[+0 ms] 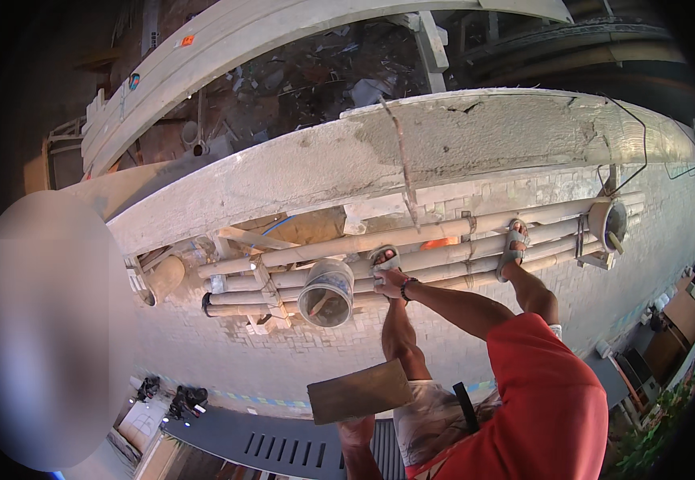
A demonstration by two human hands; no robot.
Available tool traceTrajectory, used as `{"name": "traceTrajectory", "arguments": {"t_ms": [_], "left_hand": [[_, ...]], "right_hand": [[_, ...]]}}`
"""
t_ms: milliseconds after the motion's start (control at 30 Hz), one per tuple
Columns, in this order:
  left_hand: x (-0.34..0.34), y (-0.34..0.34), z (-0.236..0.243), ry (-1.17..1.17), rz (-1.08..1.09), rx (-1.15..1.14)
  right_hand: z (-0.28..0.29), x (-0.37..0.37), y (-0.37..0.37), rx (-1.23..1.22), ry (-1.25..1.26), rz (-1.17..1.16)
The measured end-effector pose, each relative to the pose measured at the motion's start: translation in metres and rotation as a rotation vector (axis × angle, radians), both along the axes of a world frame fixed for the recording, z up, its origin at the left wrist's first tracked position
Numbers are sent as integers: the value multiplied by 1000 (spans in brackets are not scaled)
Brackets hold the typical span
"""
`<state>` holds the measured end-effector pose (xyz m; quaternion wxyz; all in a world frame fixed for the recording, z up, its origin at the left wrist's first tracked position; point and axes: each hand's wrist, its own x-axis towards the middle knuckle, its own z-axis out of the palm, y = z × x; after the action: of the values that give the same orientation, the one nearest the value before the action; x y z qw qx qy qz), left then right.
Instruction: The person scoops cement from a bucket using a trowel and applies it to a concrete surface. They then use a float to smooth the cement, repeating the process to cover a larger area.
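Note:
My left hand point(356, 432) is closed at the underside of a brown rectangular plasterer's board point(361, 393), held flat at the lower middle. Its grip is partly hidden beneath the board. My right hand point(392, 283), with a dark band at the wrist, reaches down beside my left sandal point(384, 257). Its fingers are curled; whatever they hold, if anything, cannot be made out. Just left of that foot a grey, mortar-stained bucket point(327, 280) stands on the poles, with a tool inside. My right sandal point(514, 242) rests farther right on the same poles.
Under my feet runs a scaffold of lashed poles point(331, 250). A rough concrete beam point(283, 188) lies along its far side, with a thin stick point(400, 152) across it. Other buckets stand at the right end point(601, 224) and left point(167, 276). A large blurred shape point(51, 328) fills the left.

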<state>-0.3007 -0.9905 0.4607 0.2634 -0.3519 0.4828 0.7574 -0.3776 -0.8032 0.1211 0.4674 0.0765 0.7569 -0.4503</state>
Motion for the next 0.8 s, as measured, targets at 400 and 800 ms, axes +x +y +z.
{"name": "traceTrajectory", "arguments": {"t_ms": [400,800], "left_hand": [[-19,157,-13,102,-511,99],[-10,305,-45,112,-643,83]], "right_hand": [[64,208,400,472,-25,-1138],[91,454,421,641,-417,-1172]]}}
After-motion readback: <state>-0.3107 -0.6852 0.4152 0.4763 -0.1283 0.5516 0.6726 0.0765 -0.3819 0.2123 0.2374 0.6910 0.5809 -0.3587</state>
